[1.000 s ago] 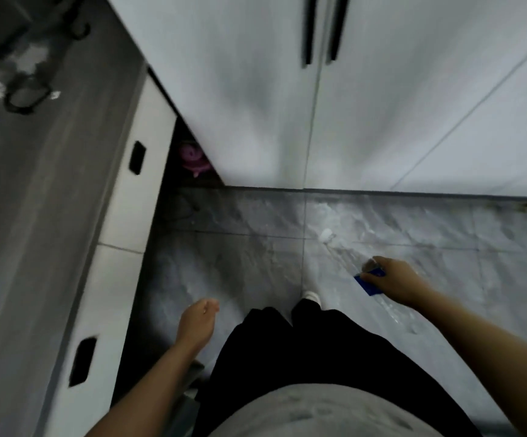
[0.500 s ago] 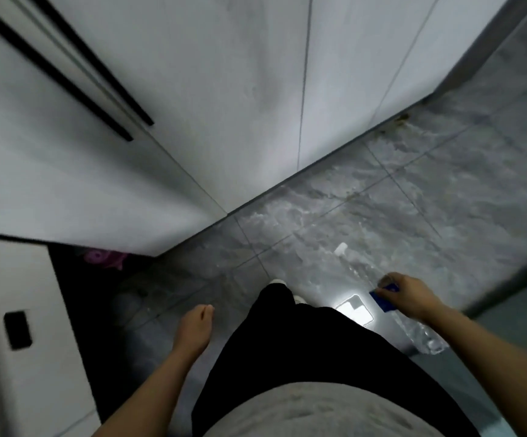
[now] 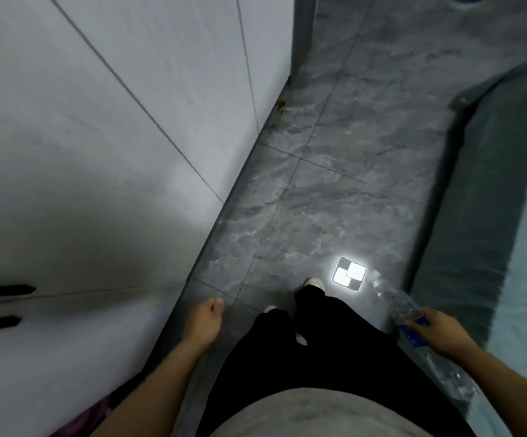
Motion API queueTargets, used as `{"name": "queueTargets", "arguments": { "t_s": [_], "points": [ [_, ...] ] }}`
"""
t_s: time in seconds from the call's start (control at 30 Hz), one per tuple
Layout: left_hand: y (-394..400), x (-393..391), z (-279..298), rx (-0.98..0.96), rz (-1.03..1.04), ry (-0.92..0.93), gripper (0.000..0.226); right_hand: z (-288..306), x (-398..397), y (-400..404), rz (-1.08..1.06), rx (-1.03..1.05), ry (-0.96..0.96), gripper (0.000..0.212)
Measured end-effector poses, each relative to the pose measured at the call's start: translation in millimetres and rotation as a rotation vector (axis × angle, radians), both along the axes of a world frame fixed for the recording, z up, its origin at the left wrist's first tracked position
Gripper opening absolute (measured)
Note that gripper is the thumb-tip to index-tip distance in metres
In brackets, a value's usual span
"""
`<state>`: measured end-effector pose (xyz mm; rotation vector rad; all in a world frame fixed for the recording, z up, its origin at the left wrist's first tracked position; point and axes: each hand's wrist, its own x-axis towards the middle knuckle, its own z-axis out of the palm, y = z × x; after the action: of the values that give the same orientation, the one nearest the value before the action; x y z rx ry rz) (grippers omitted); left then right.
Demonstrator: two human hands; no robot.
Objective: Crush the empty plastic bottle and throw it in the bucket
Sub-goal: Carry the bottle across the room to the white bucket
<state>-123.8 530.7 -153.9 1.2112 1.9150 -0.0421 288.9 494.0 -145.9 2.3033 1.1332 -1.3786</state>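
Note:
A clear plastic bottle (image 3: 396, 300) with a blue label and a white cap points forward and down at my right side. My right hand (image 3: 442, 331) is shut around its middle, over the label. The bottle's lower part shows behind my wrist, wrinkled and transparent. My left hand (image 3: 204, 321) hangs at my left side, fingers loosely curled with nothing in them. No bucket shows in this view.
White cabinet doors (image 3: 98, 152) with black handles fill the left. A grey marble-tiled floor (image 3: 319, 200) runs ahead, with a bright ceiling-light reflection (image 3: 349, 273). A teal-covered surface (image 3: 508, 200) borders the right. My black trousers and white shoes are below.
The view has swung to the right: the cabinets slid left and the floor corridor opened ahead. My right hand still grips the bottle, now lower right in view.

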Motion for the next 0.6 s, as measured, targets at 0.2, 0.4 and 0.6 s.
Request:
{"name": "queueTargets", "arguments": {
  "t_s": [0.2, 0.4, 0.6],
  "points": [
    [66.2, 45.8, -3.7, -0.004, -0.195, 0.028, 0.035, -5.1, 39.1, -5.9, -0.190, 0.005, -0.015, 0.019],
    [103.3, 73.7, -6.2, -0.030, -0.256, 0.055, 0.037, -0.2, 67.9, 36.7, -0.302, 0.069, 0.009, 0.018],
    [150.1, 88.2, -5.7, -0.050, -0.276, 0.036, 0.047, 3.6, 91.7, 97.7, -0.434, 0.134, 0.076, 0.026]
  ]
}}
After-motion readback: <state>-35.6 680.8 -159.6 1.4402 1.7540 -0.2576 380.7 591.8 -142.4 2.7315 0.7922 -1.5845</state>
